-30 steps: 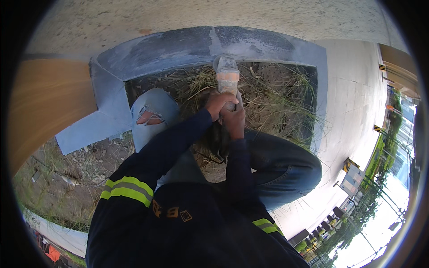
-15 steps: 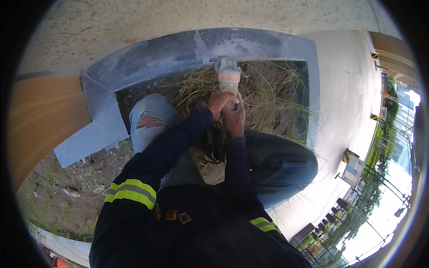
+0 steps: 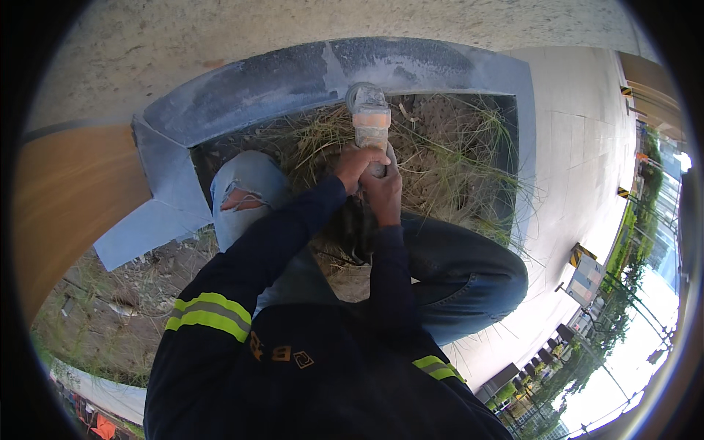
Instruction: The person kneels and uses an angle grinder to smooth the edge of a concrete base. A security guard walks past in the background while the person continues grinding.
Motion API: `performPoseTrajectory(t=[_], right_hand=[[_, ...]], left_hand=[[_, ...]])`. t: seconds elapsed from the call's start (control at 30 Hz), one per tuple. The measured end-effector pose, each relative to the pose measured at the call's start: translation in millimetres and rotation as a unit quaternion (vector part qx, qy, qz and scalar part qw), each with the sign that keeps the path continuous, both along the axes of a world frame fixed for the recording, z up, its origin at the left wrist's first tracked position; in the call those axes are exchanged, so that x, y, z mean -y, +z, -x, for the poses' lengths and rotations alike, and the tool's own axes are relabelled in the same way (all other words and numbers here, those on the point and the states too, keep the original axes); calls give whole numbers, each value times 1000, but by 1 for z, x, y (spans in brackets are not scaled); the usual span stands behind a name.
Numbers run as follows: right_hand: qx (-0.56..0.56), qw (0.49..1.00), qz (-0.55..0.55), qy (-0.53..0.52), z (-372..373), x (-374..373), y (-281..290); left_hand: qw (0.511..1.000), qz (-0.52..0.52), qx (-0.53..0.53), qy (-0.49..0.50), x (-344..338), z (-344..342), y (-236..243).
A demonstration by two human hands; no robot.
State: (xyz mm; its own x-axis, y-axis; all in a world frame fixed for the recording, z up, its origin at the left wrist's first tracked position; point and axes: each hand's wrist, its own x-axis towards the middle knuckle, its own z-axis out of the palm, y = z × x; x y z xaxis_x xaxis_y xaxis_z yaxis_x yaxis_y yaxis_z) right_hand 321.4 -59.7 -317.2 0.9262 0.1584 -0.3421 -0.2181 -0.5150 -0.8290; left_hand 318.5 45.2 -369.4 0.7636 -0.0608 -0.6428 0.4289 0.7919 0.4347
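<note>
An angle grinder (image 3: 372, 119), dusty grey with an orange band, is held in both hands. My left hand (image 3: 358, 166) wraps round its body from the left. Gripping it lower down and from the right is my right hand (image 3: 383, 193). The grinder's head and round disc lie at the inner edge of the dark grey stone edging (image 3: 257, 92), which carries pale dusty streaks. Whether the disc touches the stone, I cannot tell. The rear of the grinder is hidden behind my hands and sleeves.
Within the edging lies a bed of soil and dry grass (image 3: 447, 158), around my bent knees. A tan curved panel (image 3: 81, 191) stands at left, with a pale slab (image 3: 150, 233) beside it. Light paving (image 3: 568, 147) runs along the right, with a sign board (image 3: 584, 280).
The grinder has shifted slightly left along the edging, with both hands still on it. The whole view has also moved a little.
</note>
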Motion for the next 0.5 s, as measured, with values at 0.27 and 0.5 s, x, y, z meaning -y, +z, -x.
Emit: performPoseTrajectory(t=[0.27, 0.5], right_hand=[[47, 999, 26, -6, 4, 0, -7], [30, 1000, -11, -2, 7, -10, 0]], left_hand=[[1000, -17, -8, 3, 0, -1, -3], [1000, 4, 10, 15, -8, 4, 4]])
